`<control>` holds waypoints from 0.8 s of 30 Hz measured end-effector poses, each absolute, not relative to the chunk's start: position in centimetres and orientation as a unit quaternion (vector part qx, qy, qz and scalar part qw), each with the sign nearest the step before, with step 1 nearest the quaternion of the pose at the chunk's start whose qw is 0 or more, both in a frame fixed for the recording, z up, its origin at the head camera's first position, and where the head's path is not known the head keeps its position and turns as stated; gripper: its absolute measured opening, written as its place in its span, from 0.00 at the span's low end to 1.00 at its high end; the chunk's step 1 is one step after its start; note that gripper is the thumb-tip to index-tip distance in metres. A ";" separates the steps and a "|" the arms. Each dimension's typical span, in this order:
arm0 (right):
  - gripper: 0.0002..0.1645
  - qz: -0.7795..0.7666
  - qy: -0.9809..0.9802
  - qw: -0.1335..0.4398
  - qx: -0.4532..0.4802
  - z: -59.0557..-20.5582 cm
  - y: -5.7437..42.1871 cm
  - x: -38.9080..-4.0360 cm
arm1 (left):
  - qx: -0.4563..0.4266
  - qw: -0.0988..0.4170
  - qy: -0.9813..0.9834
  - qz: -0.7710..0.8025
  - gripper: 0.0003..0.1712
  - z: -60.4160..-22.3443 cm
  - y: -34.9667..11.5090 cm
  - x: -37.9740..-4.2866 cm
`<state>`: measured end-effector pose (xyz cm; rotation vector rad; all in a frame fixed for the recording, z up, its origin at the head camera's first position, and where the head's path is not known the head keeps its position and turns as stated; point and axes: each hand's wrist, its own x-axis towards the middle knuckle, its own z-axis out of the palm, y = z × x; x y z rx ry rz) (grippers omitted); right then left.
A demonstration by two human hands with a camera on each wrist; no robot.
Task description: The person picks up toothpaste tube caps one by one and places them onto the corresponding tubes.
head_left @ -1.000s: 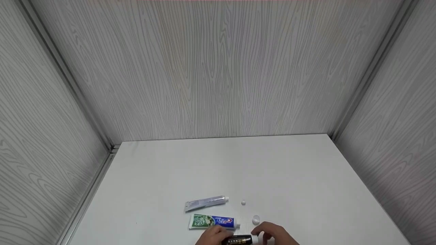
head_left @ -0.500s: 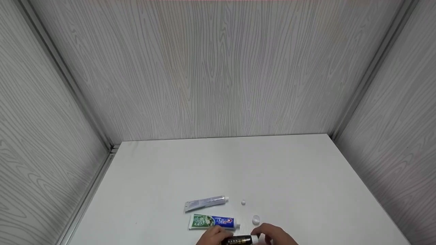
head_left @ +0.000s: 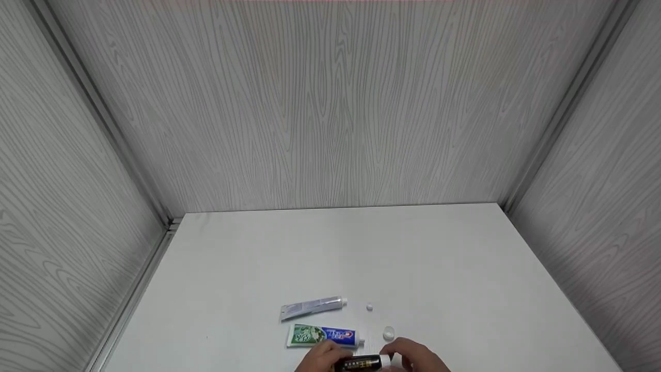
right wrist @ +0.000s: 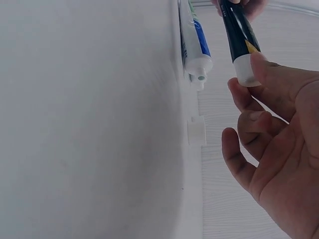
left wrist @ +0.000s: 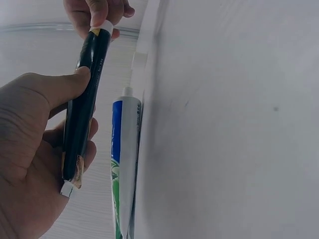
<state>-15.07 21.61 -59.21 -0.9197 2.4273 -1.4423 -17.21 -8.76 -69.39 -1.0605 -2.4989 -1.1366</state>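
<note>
A black toothpaste tube [left wrist: 82, 109] with gold marks lies across my left hand [head_left: 323, 356], which grips its body between thumb and fingers. At the tube's right end is a white cap [right wrist: 244, 69]. My right hand [head_left: 415, 355] pinches that cap between thumb and index finger, its other fingers loosely bent in the right wrist view. Just beyond the left hand, a green and blue toothpaste tube [head_left: 323, 336] lies on the table, its nozzle uncapped. Farther back lies a silver-grey tube [head_left: 313, 308].
A round, whitish cap [head_left: 388, 333] lies just beyond the right hand. A smaller white cap [head_left: 369, 307] sits to the right of the grey tube. Wood-grained panels [head_left: 330, 103] enclose the white table [head_left: 330, 248] at the back and sides.
Both hands stay on the black toothpaste tube. The right hand's fingers have shifted slightly around the cap, and the right hand has moved a little to the left.
</note>
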 end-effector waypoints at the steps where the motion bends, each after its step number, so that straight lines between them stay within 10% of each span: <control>1: 0.14 -0.484 0.815 0.089 -0.306 -59.2 21.6 -15.1 | -0.355 0.091 -0.847 -0.386 0.20 -69.4 -8.8 -17.2; 24: 0.17 -0.504 0.820 0.061 -0.264 -58.9 21.7 -14.8 | -0.348 0.077 -0.854 -0.378 0.18 -68.0 -8.8 -16.7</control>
